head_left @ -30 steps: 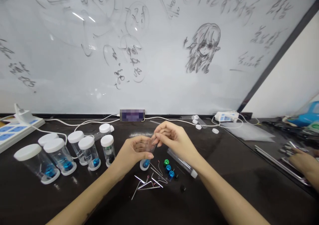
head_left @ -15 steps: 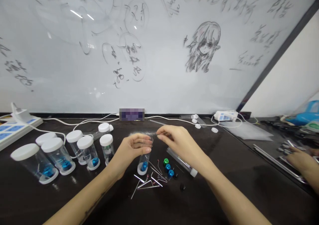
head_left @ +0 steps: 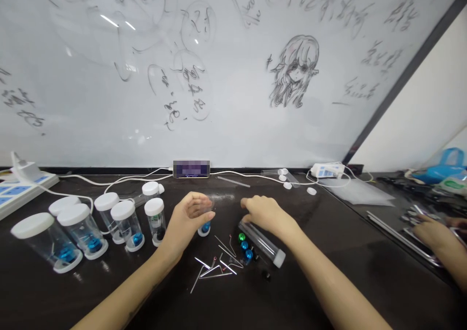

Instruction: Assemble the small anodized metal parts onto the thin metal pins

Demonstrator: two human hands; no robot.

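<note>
My left hand (head_left: 192, 215) curls around an upright clear plastic tube with a blue metal piece (head_left: 206, 227) near its white base; its upper part is mostly behind my fingers. My right hand (head_left: 263, 211) has its fingers bent down at the far end of a longer clear tube (head_left: 260, 240), which slants across the tabletop with a white cap at its near end. The fingertips there are partly hidden. Close by are a green metal piece (head_left: 242, 237), two blue pieces (head_left: 248, 254) and a small black part (head_left: 266, 274). Several thin bent metal rods (head_left: 215, 270) lie in front.
Several white-capped clear tubes (head_left: 83, 230) stand at the left, some with blue pieces inside. A power strip (head_left: 25, 189) and white cables run along the back below a whiteboard (head_left: 233, 101). Loose white caps (head_left: 287, 185) lie behind. At far right, another person's hand (head_left: 434, 232) is among metal parts.
My right hand has moved from beside the upright tube's top down to the lying tube, which has shifted slightly. My left hand and its tube have moved a little away and left.
</note>
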